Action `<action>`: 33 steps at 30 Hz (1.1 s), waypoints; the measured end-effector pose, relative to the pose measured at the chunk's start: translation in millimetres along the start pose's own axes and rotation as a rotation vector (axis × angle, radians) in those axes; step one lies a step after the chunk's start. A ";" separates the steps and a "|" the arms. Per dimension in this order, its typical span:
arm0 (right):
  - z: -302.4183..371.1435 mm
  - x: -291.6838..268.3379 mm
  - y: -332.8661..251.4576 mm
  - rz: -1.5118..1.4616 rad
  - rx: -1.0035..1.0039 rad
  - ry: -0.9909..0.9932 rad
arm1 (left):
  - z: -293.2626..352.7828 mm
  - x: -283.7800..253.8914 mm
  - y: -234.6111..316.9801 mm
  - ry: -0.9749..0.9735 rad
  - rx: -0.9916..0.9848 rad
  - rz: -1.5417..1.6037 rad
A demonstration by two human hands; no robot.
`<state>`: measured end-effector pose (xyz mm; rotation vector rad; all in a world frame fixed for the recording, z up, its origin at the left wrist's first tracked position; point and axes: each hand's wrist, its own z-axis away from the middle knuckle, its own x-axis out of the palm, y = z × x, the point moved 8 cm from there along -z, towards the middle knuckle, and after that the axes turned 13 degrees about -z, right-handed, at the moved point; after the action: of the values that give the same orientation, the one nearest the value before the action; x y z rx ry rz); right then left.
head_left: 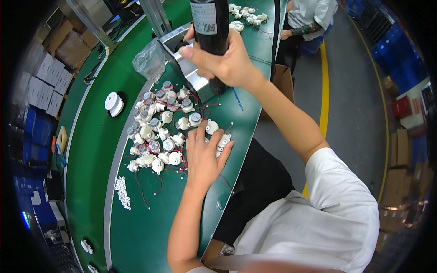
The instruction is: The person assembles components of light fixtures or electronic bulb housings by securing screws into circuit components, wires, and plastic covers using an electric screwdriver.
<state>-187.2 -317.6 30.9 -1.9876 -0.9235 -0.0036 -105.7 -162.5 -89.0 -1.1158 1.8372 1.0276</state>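
Note:
In my right hand (227, 61) is a black electric screwdriver (211, 38), gripped round its body with the tip pointing down at the bench. My left hand (203, 152) rests low on the green worktop. Its thumb and forefinger hold a small white geared motor (223, 143) between them. Another white motor (211, 127) lies by its fingertips. Left of that hand spreads a heap of similar white motors (154, 132) with grey ends and thin red and black wires. The screwdriver tip hangs above the bench, apart from the held motor.
Small white washer-like rings (122, 193) lie at the front left. Beyond the heap are a clear plastic bag (150, 61) and a grey metal fixture (193, 79). A round white device (114, 104) sits on the green conveyor (93, 159). Another person (312, 20) sits at the far right.

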 end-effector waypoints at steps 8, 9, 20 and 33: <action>33.0 42.7 15.5 -0.126 0.149 -0.052 | -4.5 0.1 -1.4 -0.038 -0.017 -0.012; 32.6 44.0 16.7 -0.091 0.122 -0.061 | -4.3 -0.3 -1.1 -0.038 -0.020 -0.012; 30.7 47.3 25.8 0.003 0.067 -0.134 | -6.8 0.0 -1.3 0.010 0.003 0.027; 35.4 48.5 33.5 -0.008 0.172 -0.110 | -9.3 2.6 -5.6 -0.075 -0.053 0.074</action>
<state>-144.1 -272.3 2.3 -1.8389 -0.9690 0.1762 -103.2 -173.3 -89.0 -1.0327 1.8122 1.1512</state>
